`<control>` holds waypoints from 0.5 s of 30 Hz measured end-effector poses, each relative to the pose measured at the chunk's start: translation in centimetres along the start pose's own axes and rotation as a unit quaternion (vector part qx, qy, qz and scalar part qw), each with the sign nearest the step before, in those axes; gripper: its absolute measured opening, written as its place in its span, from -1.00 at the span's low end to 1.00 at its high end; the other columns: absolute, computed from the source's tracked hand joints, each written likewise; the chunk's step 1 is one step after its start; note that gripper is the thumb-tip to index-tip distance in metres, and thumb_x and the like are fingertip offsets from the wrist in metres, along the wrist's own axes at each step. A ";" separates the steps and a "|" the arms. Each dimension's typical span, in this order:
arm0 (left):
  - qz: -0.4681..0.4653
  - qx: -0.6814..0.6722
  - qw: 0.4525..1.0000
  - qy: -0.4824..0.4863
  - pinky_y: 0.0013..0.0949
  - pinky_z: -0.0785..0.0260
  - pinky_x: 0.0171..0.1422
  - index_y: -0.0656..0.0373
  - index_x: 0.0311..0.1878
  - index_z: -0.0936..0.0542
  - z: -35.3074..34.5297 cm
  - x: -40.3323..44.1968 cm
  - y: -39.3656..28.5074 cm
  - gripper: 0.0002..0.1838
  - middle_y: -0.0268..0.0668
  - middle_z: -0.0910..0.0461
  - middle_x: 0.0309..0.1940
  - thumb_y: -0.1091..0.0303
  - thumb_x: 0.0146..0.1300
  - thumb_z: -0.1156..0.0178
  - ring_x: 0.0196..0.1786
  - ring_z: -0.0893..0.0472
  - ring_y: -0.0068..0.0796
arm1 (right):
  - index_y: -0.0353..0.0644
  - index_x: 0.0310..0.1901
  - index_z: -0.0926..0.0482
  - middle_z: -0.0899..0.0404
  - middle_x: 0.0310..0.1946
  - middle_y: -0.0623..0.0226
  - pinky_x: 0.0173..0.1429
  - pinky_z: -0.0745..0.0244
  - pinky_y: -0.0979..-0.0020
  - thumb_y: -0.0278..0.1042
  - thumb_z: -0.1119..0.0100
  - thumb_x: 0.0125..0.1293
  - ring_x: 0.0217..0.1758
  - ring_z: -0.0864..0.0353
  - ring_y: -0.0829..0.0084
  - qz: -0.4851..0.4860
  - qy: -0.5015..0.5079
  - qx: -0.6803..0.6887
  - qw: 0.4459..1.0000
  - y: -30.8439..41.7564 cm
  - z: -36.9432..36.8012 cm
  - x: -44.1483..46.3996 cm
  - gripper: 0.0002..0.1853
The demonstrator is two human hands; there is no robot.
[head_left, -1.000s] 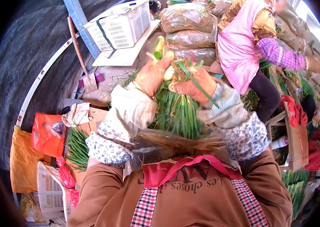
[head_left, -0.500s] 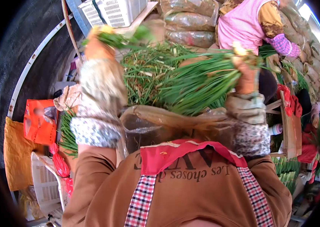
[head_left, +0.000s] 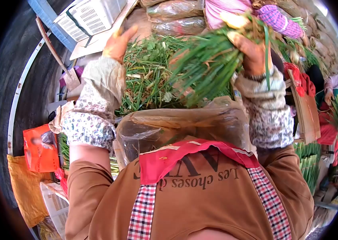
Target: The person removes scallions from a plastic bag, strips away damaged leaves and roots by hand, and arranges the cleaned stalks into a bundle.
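Left hand (head_left: 118,45) loosely spread, looks empty, near white board (head_left: 97,45) edge; right hand (head_left: 254,54) curled round green bunch (head_left: 211,60). Gap between, over loose greens (head_left: 147,74).

One bunch (head_left: 213,60) in right hand (head_left: 254,56); two checked straps (head_left: 143,210); one shovel (head_left: 72,80).

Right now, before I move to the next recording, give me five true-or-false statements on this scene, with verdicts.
1. The right hand holds a green bunch. True.
2. The left hand is clenched around another bunch. False: the left hand is open and looks empty.
3. Plastic sheeting lies between the wearer's chest and the loose greens. True.
4. The orange bag is at the picture's right. False: the orange bag is at the left.
5. A white crate shows at upper left. True.
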State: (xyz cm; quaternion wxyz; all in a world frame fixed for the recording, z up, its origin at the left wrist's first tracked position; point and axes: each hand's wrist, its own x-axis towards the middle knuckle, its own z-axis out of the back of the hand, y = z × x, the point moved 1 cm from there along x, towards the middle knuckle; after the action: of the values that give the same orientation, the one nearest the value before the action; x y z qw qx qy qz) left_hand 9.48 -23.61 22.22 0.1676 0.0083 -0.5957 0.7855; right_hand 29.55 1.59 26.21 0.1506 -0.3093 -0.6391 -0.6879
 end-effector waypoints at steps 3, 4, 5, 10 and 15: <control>-0.211 -0.112 0.945 0.221 -0.30 -0.05 0.33 0.22 0.31 -0.07 -1.4 -1.3 -7.5 -0.10 -0.11 -0.21 0.23 -0.01 0.00 -0.25 0.27 -0.22 -0.17 | -0.38 -0.16 -0.53 -0.60 -0.34 0.19 -0.24 -0.55 0.41 -0.41 -0.22 0.07 -0.33 -0.60 0.48 0.023 0.073 0.079 0.994 3.6 -3.5 2.2 -0.70; -0.227 -0.163 0.901 0.331 -0.29 -0.01 0.36 0.16 0.34 -0.03 -2.1 -2.0 -9.8 -0.04 -0.14 -0.14 0.27 -0.07 -0.03 -0.27 0.30 -0.17 -0.20 | -0.38 -0.12 -0.50 -0.58 -0.24 0.14 -0.18 -0.54 0.41 -0.41 -0.16 0.09 -0.27 -0.59 0.44 -0.006 0.077 0.059 0.995 4.3 -4.2 1.9 -0.69; -0.252 -0.207 0.839 0.435 -0.29 0.03 0.39 0.09 0.36 0.01 -2.1 -2.6 -12.0 0.01 -0.17 -0.08 0.30 -0.12 -0.06 -0.28 0.33 -0.13 -0.22 | -0.38 -0.08 -0.48 -0.55 -0.15 0.10 -0.11 -0.54 0.41 -0.41 -0.09 0.12 -0.22 -0.59 0.39 -0.022 0.084 0.034 0.996 5.2 -4.7 2.1 -0.67; -0.028 -0.094 0.807 0.583 -0.38 -0.27 0.10 0.18 0.26 -0.14 -1.8 -8.1 -12.7 -0.14 -0.30 -0.39 0.03 0.22 -0.09 -0.38 0.05 -0.38 -0.48 | -0.32 -0.09 -0.44 -0.55 -0.19 0.15 -0.08 -0.51 0.34 -0.46 -0.25 -0.06 -0.17 -0.56 0.37 0.007 0.098 0.377 0.921 2.7 -6.6 2.0 -0.58; 0.177 -0.208 0.838 0.472 -0.42 -0.37 -0.18 0.18 0.07 -0.39 -1.7 -14.4 -7.6 -0.48 -0.33 -0.52 -0.22 0.24 0.01 -0.22 -0.27 -0.51 -0.52 | -0.25 -0.02 -0.37 -0.50 -0.15 0.13 -0.11 -0.52 0.27 -0.42 -0.23 -0.05 -0.19 -0.55 0.32 -0.118 0.039 0.500 0.857 -0.8 -8.9 -3.1 -0.51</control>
State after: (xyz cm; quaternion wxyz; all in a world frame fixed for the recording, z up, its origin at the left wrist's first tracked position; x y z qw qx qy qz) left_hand 25.44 -23.84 25.79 0.2843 -0.5043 -0.5853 0.5677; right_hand 29.33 -7.53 23.78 0.2273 -0.0874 -0.9223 -0.3001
